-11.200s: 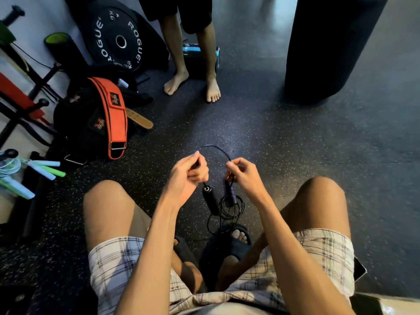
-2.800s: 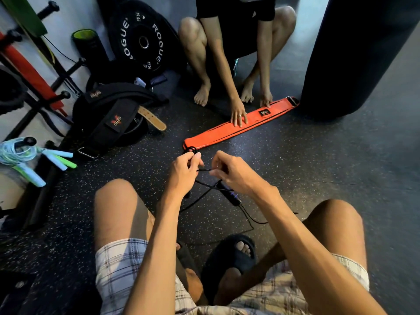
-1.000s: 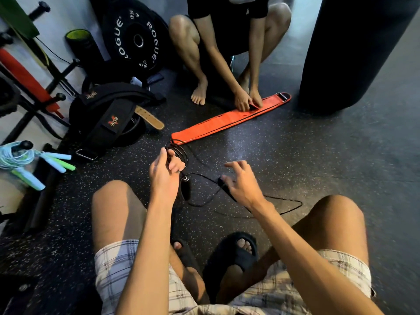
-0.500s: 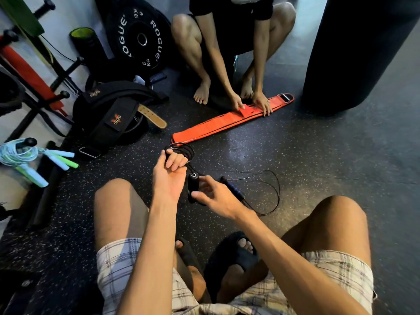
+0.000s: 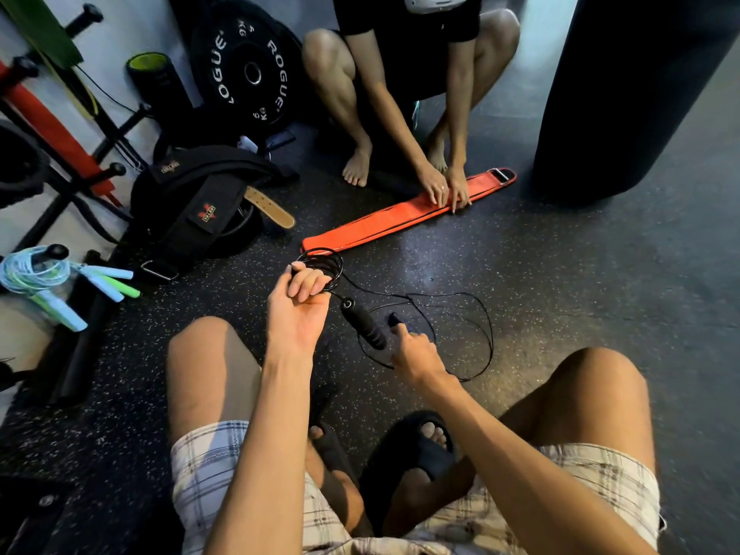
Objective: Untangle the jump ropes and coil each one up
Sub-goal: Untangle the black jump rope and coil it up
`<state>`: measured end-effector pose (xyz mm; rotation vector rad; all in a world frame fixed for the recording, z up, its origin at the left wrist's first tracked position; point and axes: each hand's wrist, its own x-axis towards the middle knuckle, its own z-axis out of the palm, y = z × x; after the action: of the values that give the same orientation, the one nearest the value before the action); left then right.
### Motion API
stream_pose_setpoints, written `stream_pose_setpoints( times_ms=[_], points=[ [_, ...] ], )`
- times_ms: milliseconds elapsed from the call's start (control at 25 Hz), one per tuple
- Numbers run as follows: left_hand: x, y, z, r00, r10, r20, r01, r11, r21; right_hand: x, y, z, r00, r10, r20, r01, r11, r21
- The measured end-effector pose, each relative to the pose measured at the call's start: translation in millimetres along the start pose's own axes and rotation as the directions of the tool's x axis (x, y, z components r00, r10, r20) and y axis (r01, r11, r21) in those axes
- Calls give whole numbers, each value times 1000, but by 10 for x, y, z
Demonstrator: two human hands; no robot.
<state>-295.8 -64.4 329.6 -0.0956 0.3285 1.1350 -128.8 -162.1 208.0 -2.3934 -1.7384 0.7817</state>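
Head view, seated person, knees apart over speckled floor. L hand raised, fingers curled round small coil of black jump rope; one black handle dangles just below it. R hand low, at the 2nd handle; grip unclear. Loose cord loops on floor to the right. Second person crouched opposite, both hands on orange belt. Pale blue/green ropes far left, well apart.

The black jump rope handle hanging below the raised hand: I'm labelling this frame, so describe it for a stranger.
Start at the orange belt on the floor, then drop to the left hand holding thin black coils. The handle dangles just right of it, a short, thick, ribbed black stick, unlike the hair-thin cord around it.
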Motion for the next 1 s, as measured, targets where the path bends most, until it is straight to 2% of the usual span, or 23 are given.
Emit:
stream_pose_setpoints(
  times_ms=[120,200,280,400,480,600,680,760,880,1000],
  points=[
    [9,23,11,999,-42,-12,40,989,-146,19,202,24,995,101,-9,-101,990,-94],
    [20,38,61,998,-62,2,61,981,-183,7,373,72,984,180,0,-178,976,-126],
    [24,43,131,998,-68,-1,67,995,-73,-1,510,82,973,232,7,-232,971,-66],
    [21,25,142,995,-79,-66,94,959,266,18,557,14,973,229,-4,-229,973,41],
    [14,26,77,986,-97,-135,152,855,497,47,452,-71,981,182,-68,-169,972,165],
    [-38,67,32,979,-94,-179,201,564,801,105,144,-205,992,-24,-128,74,914,399],
    [-81,82,58,974,-147,-174,221,434,873,144,-118,-298,975,-165,-149,216,855,471],
    [-118,91,100,966,-219,-138,215,379,900,203,-365,-358,954,-238,-182,298,811,503],
    [-129,90,121,966,-254,-58,159,401,902,284,-538,-346,956,-234,-175,292,794,534],
    [-92,75,119,987,-157,24,59,499,864,267,-481,-257,979,-197,-47,193,834,517]
  ],
)
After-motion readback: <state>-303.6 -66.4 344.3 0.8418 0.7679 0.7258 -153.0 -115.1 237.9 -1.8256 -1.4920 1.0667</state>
